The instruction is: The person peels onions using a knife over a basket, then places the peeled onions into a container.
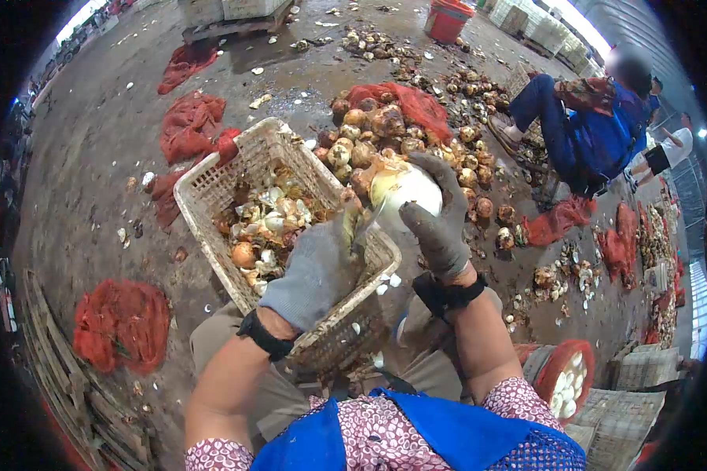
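Note:
A large white onion (406, 191), partly peeled with brown skin at its left side, is held in my right hand (440, 224), which wears a grey glove. My left hand (320, 263), also gloved, is closed around a small knife (367, 222) whose blade points up toward the onion. Below my left hand stands a dirty white plastic basket (199, 191) with onion skins and scraps (271, 212) inside. Just beyond the onion lies a heap of unpeeled onions (361, 137) on the ground.
Red mesh sacks (122, 326) lie about the floor. A red bucket (448, 21) stands at the back. Another person (597, 125) sits at the right. A red mesh sack of white peeled onions (567, 386) is by my right side, and wooden slats (75, 385) lie at lower left.

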Tool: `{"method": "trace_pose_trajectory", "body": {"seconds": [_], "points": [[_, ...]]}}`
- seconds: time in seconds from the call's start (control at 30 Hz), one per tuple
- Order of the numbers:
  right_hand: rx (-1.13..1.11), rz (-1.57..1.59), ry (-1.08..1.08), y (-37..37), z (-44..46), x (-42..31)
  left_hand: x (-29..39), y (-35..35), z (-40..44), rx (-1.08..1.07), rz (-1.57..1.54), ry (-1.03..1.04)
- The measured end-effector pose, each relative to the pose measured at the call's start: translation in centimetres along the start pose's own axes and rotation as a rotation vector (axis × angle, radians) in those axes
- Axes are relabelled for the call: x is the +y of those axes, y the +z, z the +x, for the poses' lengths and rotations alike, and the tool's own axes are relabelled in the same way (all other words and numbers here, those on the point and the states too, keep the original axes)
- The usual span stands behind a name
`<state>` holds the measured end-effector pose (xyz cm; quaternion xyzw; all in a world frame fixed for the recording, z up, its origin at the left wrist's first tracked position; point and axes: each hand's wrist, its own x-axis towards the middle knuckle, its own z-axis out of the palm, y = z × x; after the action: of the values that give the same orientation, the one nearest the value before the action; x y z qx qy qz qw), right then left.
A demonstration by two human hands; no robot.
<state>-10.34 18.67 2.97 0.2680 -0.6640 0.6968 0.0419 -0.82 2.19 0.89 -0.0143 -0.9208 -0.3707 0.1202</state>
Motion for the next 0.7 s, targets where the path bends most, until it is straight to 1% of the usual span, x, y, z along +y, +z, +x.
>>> {"method": "trace_pose_trajectory", "body": {"seconds": [0.03, 0.1, 0.13, 0.2, 0.23, 0.3, 0.33, 0.37, 0.43, 0.47, 0.5, 0.57, 0.6, 0.63, 0.7], "points": [[-0.003, 0.000, 0.001, 0.2, -0.2, 0.0, 0.2, -0.2, 0.1, 0.001, -0.001, -0.002], [0.063, -0.004, 0.057, 0.6, -0.4, 0.0, 0.3, -0.5, 0.4, -0.061, 0.126, -0.102], [0.063, -0.002, 0.058, 0.7, -0.4, 0.2, 0.2, -0.7, 0.6, -0.062, 0.127, -0.103], [-0.017, -0.315, -0.316, 0.8, -0.6, 0.6, 0.0, -0.8, 0.6, -0.117, 0.129, -0.116], [-0.023, -0.311, -0.309, 0.8, -0.6, 0.6, -0.2, -0.7, 0.3, -0.119, 0.129, -0.126], [-0.095, -0.364, -0.284, 0.4, -0.4, 0.3, -1.0, -0.3, -0.2, 0.013, -0.012, 0.086], [-0.131, -0.384, -0.325, 0.2, -0.3, -0.1, -1.4, 0.2, 0.8, -0.066, -0.252, 0.136], [-0.132, -0.386, -0.321, -0.2, -0.2, -0.2, -1.7, 0.2, 0.6, -0.068, -0.255, 0.133], [-0.304, -0.245, -0.226, -1.2, -0.2, -0.4, -1.9, -0.6, -0.5, -0.487, -1.002, -0.269], [-0.349, -0.139, -0.100, -1.5, -0.3, -0.9, -2.2, -0.3, -1.3, -0.560, -1.194, -0.326], [-0.337, -0.139, -0.095, -1.5, -0.6, -0.9, -2.4, -0.7, -1.3, -0.574, -1.190, -0.330], [-0.298, 0.243, 0.373, -1.7, -1.1, -1.0, -0.8, -3.2, -1.0, -0.801, -1.168, -0.571], [-0.289, 0.243, 0.340, -1.8, -1.0, -0.6, 0.0, -5.1, -0.5, -0.842, -1.189, -0.604], [-0.290, 0.242, 0.338, -1.8, -1.0, -0.4, 0.3, -4.7, -0.5, -0.841, -1.188, -0.601], [-0.225, 0.273, 0.529, -1.6, -0.9, 0.0, 0.8, -3.6, -0.6, -0.260, -1.233, -0.478]]}}
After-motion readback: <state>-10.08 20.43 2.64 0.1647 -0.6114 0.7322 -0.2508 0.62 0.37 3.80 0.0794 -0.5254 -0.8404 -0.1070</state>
